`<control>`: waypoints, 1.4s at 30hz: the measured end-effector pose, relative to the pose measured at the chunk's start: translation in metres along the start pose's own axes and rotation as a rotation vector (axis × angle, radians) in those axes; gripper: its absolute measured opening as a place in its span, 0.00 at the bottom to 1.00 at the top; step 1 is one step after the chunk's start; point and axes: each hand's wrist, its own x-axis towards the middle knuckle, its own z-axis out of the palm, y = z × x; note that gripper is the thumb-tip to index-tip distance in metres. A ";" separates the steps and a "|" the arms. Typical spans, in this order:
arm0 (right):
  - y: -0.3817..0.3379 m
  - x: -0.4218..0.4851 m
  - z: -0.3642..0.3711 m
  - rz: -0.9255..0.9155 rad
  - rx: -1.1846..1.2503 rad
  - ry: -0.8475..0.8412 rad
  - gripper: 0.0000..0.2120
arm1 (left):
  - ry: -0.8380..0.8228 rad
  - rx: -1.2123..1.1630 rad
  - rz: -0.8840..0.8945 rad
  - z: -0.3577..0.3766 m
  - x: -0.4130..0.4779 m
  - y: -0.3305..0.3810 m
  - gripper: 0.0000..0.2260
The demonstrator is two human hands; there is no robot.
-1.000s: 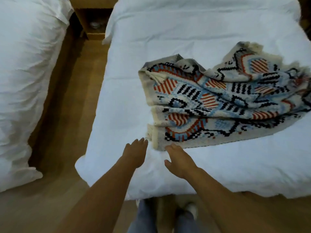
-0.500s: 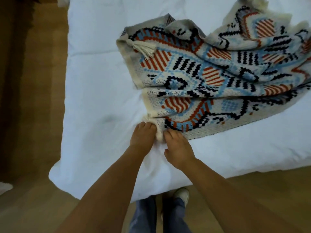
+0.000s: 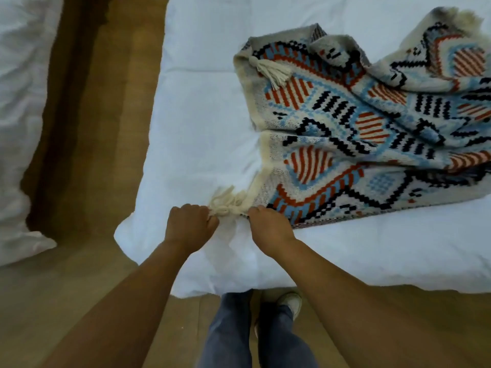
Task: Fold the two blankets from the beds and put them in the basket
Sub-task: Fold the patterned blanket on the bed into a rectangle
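- Change since a second ago: both hands, then open and short of the cloth, have closed on the blanket's (image 3: pixel 358 134) near corner. Left hand (image 3: pixel 190 225) has its grip clamped on the cream corner tassel (image 3: pixel 225 205); right hand (image 3: pixel 268 229) has its grip pinched on the hem just beside it.
- The corner looks drawn slightly toward the bed's foot edge, the tassel now splayed out to the left.
- Meaning, as I judge it: first hold secured, folding only starting. The blanket lies rumpled in loose overlapping layers, so it likely needs lifting and spreading first.
- Location: blanket on the right-hand bed (image 3: pixel 199 107), over its right half, running out of view at the right.
- Count: one blanket visible; two tassels, the second (image 3: pixel 272 69) lying on the far corner; two beds, the other (image 3: pixel 18 102) across the wooden floor (image 3: pixel 87 144) strip.
- Basket: none in view. Second blanket: not in view.
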 end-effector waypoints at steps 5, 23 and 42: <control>-0.077 -0.007 0.019 -0.192 0.042 -0.053 0.15 | -0.007 -0.072 -0.168 -0.001 -0.021 -0.040 0.16; -0.144 0.032 0.037 -0.178 0.097 -0.137 0.10 | -0.167 0.018 -0.331 0.003 -0.048 -0.081 0.15; 0.090 0.196 -0.182 0.150 0.343 0.290 0.16 | 0.058 -0.253 -0.177 -0.130 0.278 0.035 0.18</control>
